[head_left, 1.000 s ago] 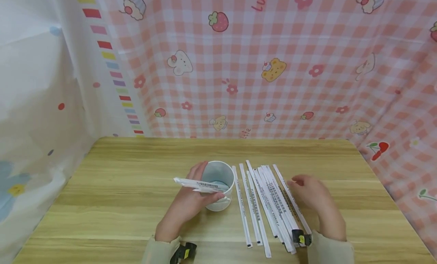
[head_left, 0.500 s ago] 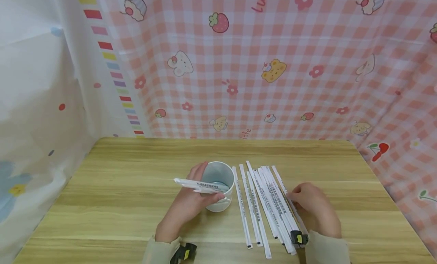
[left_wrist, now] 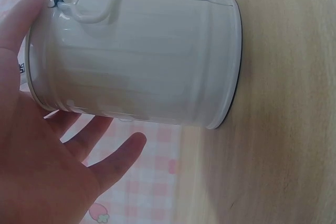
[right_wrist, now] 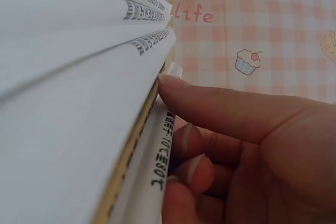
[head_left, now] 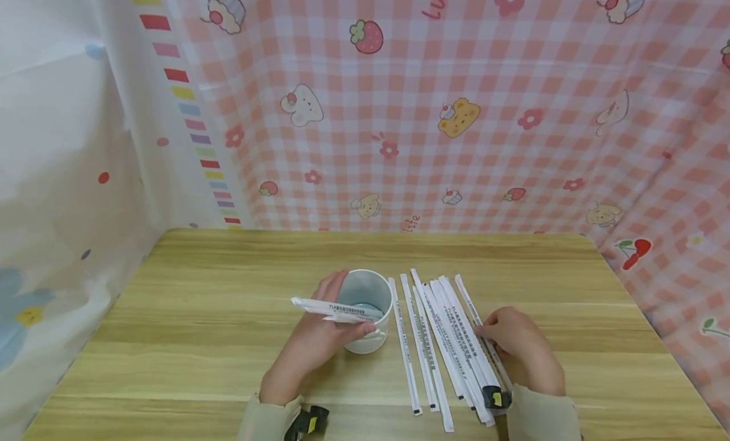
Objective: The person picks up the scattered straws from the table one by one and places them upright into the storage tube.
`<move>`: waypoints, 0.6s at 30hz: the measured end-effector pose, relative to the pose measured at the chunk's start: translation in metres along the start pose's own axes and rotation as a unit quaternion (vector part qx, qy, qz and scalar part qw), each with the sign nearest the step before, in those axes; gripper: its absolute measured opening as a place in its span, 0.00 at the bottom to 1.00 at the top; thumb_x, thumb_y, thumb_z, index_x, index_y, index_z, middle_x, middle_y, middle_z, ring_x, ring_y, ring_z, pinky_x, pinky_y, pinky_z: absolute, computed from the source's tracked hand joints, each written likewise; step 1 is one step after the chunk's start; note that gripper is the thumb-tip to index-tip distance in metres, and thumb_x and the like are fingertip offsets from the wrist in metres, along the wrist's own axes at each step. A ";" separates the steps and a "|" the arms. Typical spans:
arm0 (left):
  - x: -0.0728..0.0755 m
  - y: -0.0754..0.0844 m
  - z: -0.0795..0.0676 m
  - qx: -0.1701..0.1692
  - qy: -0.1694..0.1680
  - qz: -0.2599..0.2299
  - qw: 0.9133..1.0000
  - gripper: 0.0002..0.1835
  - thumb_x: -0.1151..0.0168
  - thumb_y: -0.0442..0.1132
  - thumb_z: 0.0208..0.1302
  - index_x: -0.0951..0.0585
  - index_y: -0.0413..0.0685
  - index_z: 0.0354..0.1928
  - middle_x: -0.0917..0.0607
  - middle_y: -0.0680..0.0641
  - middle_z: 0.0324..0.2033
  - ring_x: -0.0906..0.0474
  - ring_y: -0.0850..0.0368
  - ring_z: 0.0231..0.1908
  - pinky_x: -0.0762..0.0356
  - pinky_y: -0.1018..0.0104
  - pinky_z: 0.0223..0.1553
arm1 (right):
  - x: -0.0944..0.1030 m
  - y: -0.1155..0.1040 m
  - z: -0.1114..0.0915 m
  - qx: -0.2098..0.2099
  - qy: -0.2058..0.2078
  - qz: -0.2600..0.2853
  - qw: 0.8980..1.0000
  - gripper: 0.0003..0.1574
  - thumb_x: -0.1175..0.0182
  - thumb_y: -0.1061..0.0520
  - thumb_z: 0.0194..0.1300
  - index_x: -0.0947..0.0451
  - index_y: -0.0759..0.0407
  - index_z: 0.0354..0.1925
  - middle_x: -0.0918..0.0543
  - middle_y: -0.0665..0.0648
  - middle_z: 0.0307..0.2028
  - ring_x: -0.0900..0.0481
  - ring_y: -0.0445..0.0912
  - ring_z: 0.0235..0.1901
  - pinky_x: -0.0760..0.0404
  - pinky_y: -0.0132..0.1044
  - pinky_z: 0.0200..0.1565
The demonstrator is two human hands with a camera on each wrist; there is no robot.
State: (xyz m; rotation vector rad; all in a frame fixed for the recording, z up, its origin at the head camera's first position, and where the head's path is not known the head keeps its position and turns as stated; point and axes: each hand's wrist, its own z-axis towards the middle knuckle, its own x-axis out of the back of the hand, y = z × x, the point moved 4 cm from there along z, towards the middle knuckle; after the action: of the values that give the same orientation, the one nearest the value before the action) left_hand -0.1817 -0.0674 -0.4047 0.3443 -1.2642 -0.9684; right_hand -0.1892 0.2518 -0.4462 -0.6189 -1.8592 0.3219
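Though rightmost, straw (head_left: 469,303) against right hand (head_left: 518,341).

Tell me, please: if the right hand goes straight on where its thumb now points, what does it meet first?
Beyond the outer straw that it seems to pinch, the right hand would probably first meet the pile of wrapped straws; the gap is unclear.

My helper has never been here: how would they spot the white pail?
On the wooden table, find the left hand, holding the white pail. Unlike the slim white packets lying to its right, this is round and open-topped.
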 end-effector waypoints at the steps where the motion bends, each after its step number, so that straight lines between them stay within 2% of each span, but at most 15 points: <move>1: 0.000 0.000 0.000 0.000 0.000 0.000 1.000 0.54 0.35 0.63 0.40 0.46 0.44 0.66 0.40 0.43 0.60 0.41 0.49 0.57 0.37 0.52 0.54 | 0.000 0.000 0.000 -0.001 0.000 0.001 1.000 0.12 0.41 0.53 0.57 0.22 0.63 0.30 0.25 0.54 0.23 0.30 0.46 0.23 0.31 0.35 0.24; 10: 0.000 0.000 0.000 -0.003 0.001 -0.001 1.000 0.53 0.35 0.62 0.41 0.45 0.43 0.65 0.39 0.43 0.59 0.40 0.49 0.57 0.37 0.52 0.54 | 0.009 -0.001 -0.004 0.001 0.017 0.006 1.000 0.16 0.44 0.52 0.60 0.22 0.65 0.35 0.24 0.54 0.24 0.29 0.47 0.25 0.31 0.37 0.26; 18: 0.000 0.000 0.000 -0.003 0.002 -0.003 1.000 0.53 0.35 0.62 0.41 0.45 0.41 0.65 0.39 0.43 0.60 0.41 0.48 0.58 0.37 0.52 0.55 | 0.033 -0.014 -0.016 0.029 0.089 -0.021 0.995 0.21 0.47 0.47 0.62 0.23 0.65 0.38 0.23 0.57 0.28 0.30 0.49 0.27 0.32 0.39 0.27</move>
State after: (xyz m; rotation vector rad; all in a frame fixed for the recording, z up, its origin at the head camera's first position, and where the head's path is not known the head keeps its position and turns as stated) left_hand -0.1814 -0.0671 -0.4047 0.3455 -1.2566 -0.9771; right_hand -0.1867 0.2570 -0.4077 -0.5493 -1.6833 0.2823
